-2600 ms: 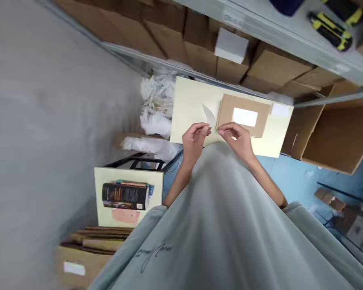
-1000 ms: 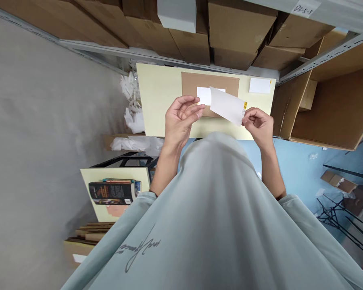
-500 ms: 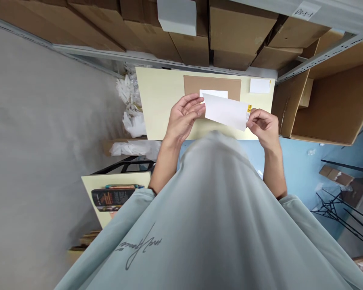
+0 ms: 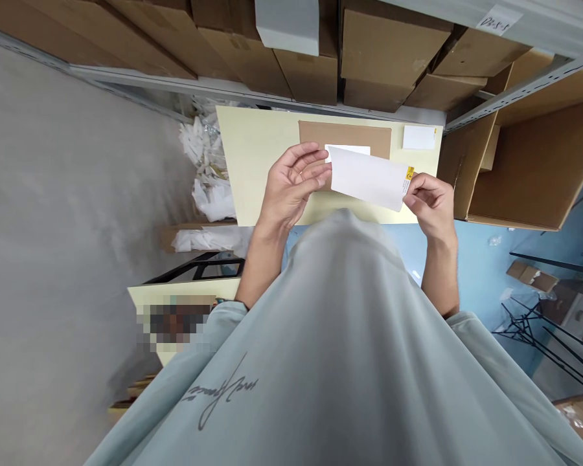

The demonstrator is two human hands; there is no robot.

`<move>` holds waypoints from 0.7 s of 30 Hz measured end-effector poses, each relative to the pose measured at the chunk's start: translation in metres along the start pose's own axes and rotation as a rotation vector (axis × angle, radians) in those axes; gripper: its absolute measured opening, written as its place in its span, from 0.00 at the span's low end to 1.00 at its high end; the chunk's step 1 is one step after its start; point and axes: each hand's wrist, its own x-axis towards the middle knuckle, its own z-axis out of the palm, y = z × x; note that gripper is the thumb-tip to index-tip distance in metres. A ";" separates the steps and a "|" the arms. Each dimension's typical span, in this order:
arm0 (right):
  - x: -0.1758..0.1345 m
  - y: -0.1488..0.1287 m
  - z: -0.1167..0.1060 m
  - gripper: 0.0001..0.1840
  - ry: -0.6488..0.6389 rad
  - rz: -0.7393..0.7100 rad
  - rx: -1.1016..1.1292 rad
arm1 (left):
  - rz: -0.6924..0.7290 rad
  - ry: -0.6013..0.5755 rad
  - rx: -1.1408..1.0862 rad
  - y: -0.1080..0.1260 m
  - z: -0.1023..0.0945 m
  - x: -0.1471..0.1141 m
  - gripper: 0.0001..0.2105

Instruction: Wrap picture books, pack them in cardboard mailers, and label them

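A white paper slip was held up at the centre of the frame.
The right hand had its grip pinched on the slip's right end, by a yellow mark; the left hand curled at the left end, but whether its grip held it could not be told. A brown box lay behind, upper centre, on the pale desk.

Pale grey-green shirt; loose sleeves; dark cursive script across the front
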 end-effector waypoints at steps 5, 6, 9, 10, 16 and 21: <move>0.002 0.002 -0.001 0.26 -0.001 0.024 0.001 | 0.002 0.012 -0.007 -0.001 -0.003 0.002 0.31; 0.002 0.003 -0.001 0.25 -0.006 0.022 0.005 | 0.004 0.011 -0.005 -0.001 -0.004 0.002 0.31; 0.004 0.005 -0.003 0.24 -0.017 0.006 0.017 | -0.014 0.000 0.003 0.001 -0.003 0.001 0.30; 0.005 0.005 -0.003 0.24 -0.016 0.003 0.016 | -0.028 -0.005 0.010 0.002 -0.003 0.001 0.29; 0.008 0.004 -0.005 0.24 -0.015 0.017 0.001 | -0.067 -0.016 0.084 0.004 0.003 -0.001 0.22; 0.010 0.003 -0.004 0.20 -0.029 0.037 0.012 | -0.062 0.009 0.108 0.007 0.006 -0.001 0.21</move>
